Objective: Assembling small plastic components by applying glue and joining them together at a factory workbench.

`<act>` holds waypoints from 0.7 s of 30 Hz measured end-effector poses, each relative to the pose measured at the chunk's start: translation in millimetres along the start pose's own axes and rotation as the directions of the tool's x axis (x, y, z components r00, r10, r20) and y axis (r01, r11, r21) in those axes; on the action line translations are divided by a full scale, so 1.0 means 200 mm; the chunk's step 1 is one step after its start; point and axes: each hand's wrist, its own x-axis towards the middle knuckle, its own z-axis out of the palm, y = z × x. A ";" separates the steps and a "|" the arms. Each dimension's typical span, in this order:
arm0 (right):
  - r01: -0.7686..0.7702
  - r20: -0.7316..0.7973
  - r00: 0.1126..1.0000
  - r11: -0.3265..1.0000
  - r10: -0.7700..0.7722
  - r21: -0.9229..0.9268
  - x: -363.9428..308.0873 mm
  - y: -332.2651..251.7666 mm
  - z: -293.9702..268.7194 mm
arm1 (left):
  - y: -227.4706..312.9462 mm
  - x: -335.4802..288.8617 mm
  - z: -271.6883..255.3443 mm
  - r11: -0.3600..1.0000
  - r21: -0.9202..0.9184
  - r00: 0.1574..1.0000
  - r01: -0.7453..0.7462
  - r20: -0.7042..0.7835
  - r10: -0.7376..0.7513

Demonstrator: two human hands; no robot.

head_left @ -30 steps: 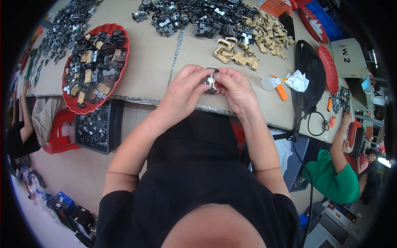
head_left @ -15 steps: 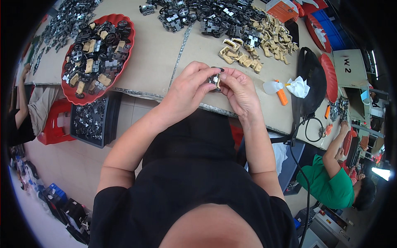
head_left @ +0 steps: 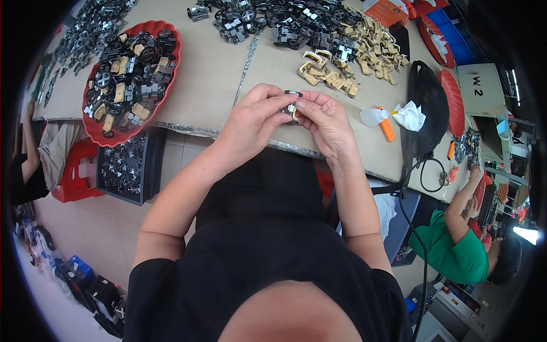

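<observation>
Above the table's near edge, my left hand [head_left: 250,119] and my right hand [head_left: 330,122] meet, pinching a small black and silver wheeled toy-vehicle part [head_left: 291,108] between them. A bit of tan shows on it by my right fingertips; the fingers hide most of the rest. Just beyond my hands lie loose tan plastic pieces [head_left: 312,73], which run into a larger tan heap [head_left: 376,48]. Behind them spreads a pile of black wheeled parts [head_left: 296,20]. To the left, a red scalloped tray [head_left: 177,62] holds black wheeled parts mixed with tan pieces.
A small translucent bottle [head_left: 372,117], an orange-handled item [head_left: 388,131] and crumpled white tissue [head_left: 409,117] lie right of my hands, beside a black bag [head_left: 427,102] with a cable. A dark bin [head_left: 145,176] stands below the tray. A green-shirted co-worker [head_left: 456,251] sits at right.
The whole view has shifted slightly, moving the table's contents a little left. My hands keep the part pinched, and it has turned slightly between my fingers.
</observation>
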 end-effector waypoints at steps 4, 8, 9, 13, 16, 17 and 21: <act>0.039 -0.055 0.998 0.999 -0.038 0.005 0.00 0.02 0.01 | -0.01 -0.01 0.02 0.997 -0.061 0.999 0.049 -0.018 -0.050; 0.098 -0.077 0.992 0.995 -0.100 -0.032 0.00 0.05 0.01 | -0.03 -0.03 0.07 0.986 -0.147 0.984 0.079 -0.148 -0.101; 0.114 -0.073 0.990 0.993 -0.117 -0.038 0.00 0.05 0.01 | -0.04 -0.04 0.08 0.983 -0.163 0.979 0.090 -0.165 -0.117; 0.112 -0.073 0.991 0.992 -0.115 -0.050 -0.01 0.06 0.03 | -0.07 -0.06 0.10 0.961 -0.254 0.982 0.111 -0.120 -0.145; 0.106 -0.046 0.993 0.994 -0.107 -0.024 -0.01 0.05 0.03 | -0.06 -0.05 0.10 0.947 -0.290 0.973 0.136 -0.142 -0.183; 0.105 -0.028 0.994 0.994 -0.105 -0.019 -0.02 0.05 0.02 | -0.07 -0.05 0.11 0.938 -0.321 0.966 0.131 -0.173 -0.194; 0.253 0.104 0.965 0.955 -0.239 -0.158 -0.07 0.05 0.03 | -0.08 -0.05 0.12 0.919 -0.377 0.948 0.118 -0.233 -0.218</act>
